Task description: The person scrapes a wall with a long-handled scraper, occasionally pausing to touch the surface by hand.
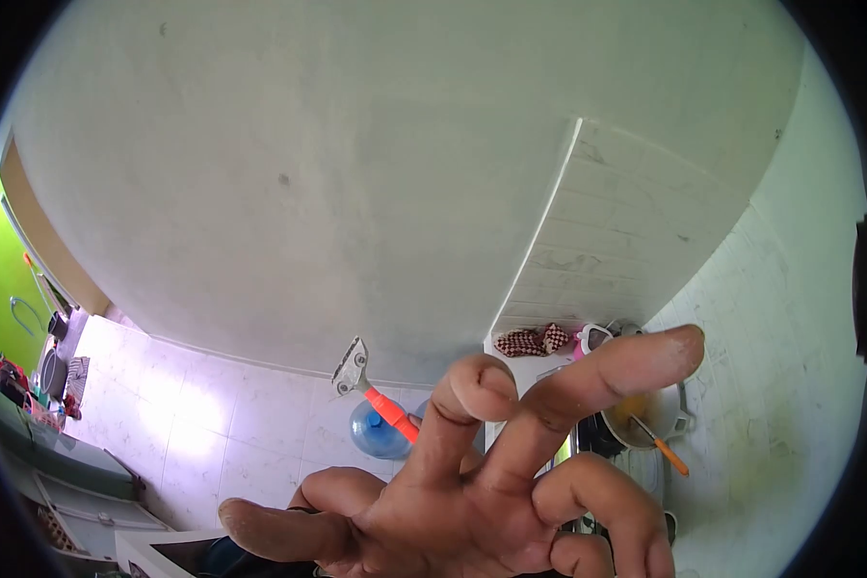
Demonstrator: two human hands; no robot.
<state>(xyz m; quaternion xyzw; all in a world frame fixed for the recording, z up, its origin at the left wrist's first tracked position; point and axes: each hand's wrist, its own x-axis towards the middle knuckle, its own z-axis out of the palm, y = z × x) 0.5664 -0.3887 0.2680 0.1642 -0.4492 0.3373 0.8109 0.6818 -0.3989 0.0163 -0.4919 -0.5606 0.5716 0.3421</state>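
My left hand (472,501) is raised close to the camera, palm toward me. Its thumb points left, one finger curls, another stretches to the right, and the rest are loosely bent; nothing is seen in it. Behind it, part of my right hand (342,489) shows, mostly covered. A scraper (385,409) with a metal blade head and an orange handle sticks up beyond the hands, tilted to the upper left. Its handle runs down behind my left hand, where my right hand appears closed on it; the grip itself is largely hidden.
A plain wall (337,193) fills the background, with a tiled section (626,222) to the right. On the floor stands a blue water jug (376,433). At right is a pan (684,419) with an orange-handled utensil (660,446), near a checkered cloth (525,342). Basins (53,371) sit far left.
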